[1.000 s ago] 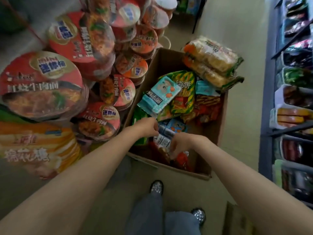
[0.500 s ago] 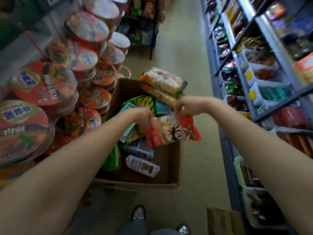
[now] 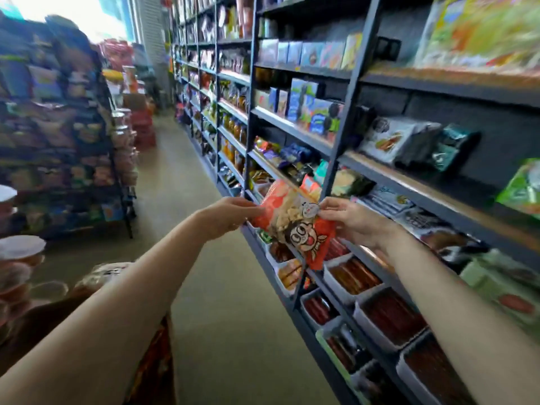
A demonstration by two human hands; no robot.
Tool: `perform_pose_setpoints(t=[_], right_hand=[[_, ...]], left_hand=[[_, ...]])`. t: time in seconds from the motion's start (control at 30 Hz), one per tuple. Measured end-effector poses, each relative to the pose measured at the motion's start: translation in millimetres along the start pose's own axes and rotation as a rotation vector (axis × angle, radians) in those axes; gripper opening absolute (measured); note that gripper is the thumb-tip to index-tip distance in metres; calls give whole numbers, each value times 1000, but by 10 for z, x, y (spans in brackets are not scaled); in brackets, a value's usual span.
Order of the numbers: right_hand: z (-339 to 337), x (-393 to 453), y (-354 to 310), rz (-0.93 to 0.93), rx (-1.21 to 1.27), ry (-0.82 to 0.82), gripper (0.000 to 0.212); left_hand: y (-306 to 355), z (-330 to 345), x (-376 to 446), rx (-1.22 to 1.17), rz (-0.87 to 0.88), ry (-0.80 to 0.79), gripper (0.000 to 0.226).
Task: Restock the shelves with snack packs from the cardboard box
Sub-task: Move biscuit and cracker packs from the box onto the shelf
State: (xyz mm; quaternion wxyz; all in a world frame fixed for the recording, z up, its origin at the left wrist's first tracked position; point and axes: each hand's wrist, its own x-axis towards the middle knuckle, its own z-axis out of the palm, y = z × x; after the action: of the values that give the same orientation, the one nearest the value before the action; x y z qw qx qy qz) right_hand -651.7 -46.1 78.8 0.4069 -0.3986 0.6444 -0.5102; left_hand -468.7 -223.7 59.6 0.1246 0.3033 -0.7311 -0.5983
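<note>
A red snack pack (image 3: 295, 226) with a cartoon face hangs in the air in front of the dark metal shelves (image 3: 330, 171) on the right. My left hand (image 3: 226, 216) pinches its left edge. Its upper right corner is pinched by my right hand (image 3: 350, 220). The pack sits tilted, close to a shelf upright at about waist height. A corner of the cardboard box (image 3: 38, 323) shows at the lower left under my left arm, with snack packs (image 3: 155, 363) in it.
The shelves hold boxed and bagged snacks above and white trays of sausages (image 3: 388, 320) low down. Stacked instant noodle bowls (image 3: 17, 270) and a loaded rack (image 3: 58, 141) stand on the left. The beige aisle floor (image 3: 181, 182) runs ahead between them.
Both hands reached into the box, took the red pack, and lifted it up and right to the shelves. My view swung from the box up along the aisle.
</note>
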Motion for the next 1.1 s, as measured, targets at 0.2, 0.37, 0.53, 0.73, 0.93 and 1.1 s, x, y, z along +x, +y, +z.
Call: perform_pose_setpoints(t=[0.2,0.37,0.53,0.73,0.93,1.1], right_hand=[[-1107,-410,-122,-92,236,131,10],[-1963,-738,69,79,-73,149,21],[-2495,-1050,132,115,-111,214,36],[-2866,-1186,177,77,-153,344,16],[-3385,-1339,147,15,2,538,32],[-3801,-1384,70,-35,18,685,51]], left_hand=[[697,814,534,-206,88,-137,15],[1285,1636,873,-86,333,-119,8],[1807,2489,1055,77,451,-298,9],[2110,3152,1385,-66,458,-498,10],[2292,3525,1904,-135,471,-829,18],[2441,3873,2355,-63,451,-1009,40]])
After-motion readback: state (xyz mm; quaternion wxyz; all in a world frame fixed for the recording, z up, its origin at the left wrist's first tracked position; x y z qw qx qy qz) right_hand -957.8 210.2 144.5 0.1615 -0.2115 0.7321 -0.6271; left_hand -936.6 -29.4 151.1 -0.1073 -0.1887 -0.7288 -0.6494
